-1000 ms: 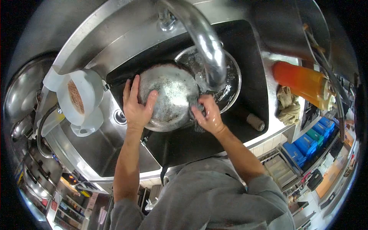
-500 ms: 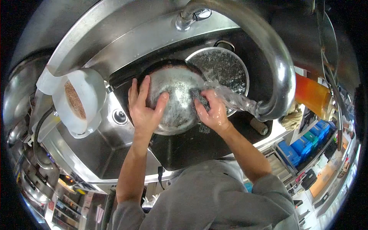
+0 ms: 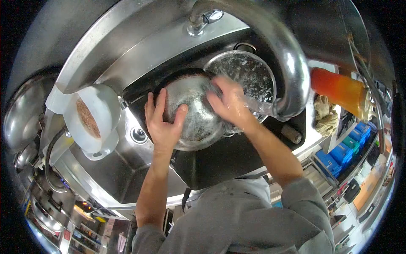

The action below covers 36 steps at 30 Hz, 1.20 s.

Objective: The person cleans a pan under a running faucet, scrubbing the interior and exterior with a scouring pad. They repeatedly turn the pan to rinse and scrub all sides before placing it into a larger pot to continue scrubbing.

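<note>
A round-bottomed metal wok (image 3: pixel 195 120) lies bottom up over the sink, its outside wet and scuffed. My left hand (image 3: pixel 163 131) holds its left side, fingers along the edge and thumb on the curved bottom. Blurred by motion, my right hand (image 3: pixel 230 101) presses a dark scrubber, like steel wool (image 3: pixel 212 89), against the wok's upper right. Behind the wok is a round metal pot (image 3: pixel 274 80) with rippling water in it. Water runs from the thick curved faucet (image 3: pixel 292 84) beside my right wrist.
A cut white plastic jug (image 3: pixel 111 112) holding brownish granules stands to the left, near a sink drain (image 3: pixel 138 135). At right are a brown cylindrical object (image 3: pixel 291 133), a crumpled cloth (image 3: pixel 325 114) and an orange container (image 3: pixel 338 89). Blue bins (image 3: pixel 329 163) sit lower right.
My right hand has moved up the wok with the scrubber, toward its far edge. My left hand stays in place on the wok. The view has shifted slightly.
</note>
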Tool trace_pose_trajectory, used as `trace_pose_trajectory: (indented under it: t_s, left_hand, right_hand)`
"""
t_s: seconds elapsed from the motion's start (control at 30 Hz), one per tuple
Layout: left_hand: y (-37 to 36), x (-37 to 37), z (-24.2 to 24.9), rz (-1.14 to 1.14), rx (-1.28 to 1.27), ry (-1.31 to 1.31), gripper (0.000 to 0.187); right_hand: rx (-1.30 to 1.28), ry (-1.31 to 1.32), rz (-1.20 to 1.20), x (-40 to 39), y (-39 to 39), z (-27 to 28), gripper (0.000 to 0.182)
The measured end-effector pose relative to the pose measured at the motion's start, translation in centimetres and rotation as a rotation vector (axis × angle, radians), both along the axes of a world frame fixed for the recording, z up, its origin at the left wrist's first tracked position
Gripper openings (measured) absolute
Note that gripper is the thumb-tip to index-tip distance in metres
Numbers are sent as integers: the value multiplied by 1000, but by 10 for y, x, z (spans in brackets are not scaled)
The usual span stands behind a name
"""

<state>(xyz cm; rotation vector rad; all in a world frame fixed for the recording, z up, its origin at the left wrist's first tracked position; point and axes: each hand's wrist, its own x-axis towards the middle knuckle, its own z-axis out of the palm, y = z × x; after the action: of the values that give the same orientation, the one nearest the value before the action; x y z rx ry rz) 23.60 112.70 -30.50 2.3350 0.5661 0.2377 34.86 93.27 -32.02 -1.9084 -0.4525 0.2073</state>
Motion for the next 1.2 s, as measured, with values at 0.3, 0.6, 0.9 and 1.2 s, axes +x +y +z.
trace_pose_trajectory:
  t_s: [0.3, 0.6, 0.9, 1.2]
  left_hand:
    - [-4, -1, 4, 29, -13, 30, 73]
    - [-3, -9, -3, 25, -77, 42, 76]
    - [-8, -8, -1, 29, -87, 42, 74]
    - [-5, -9, -9, 18, -106, 43, 73]
  right_hand:
    - [-357, 414, 233, 64, 22, 14, 51]
    - [-437, 216, 317, 49, 73, 6, 50]
    - [-424, 101, 260, 47, 65, -43, 40]
    - [-279, 419, -171, 4, -63, -47, 53]
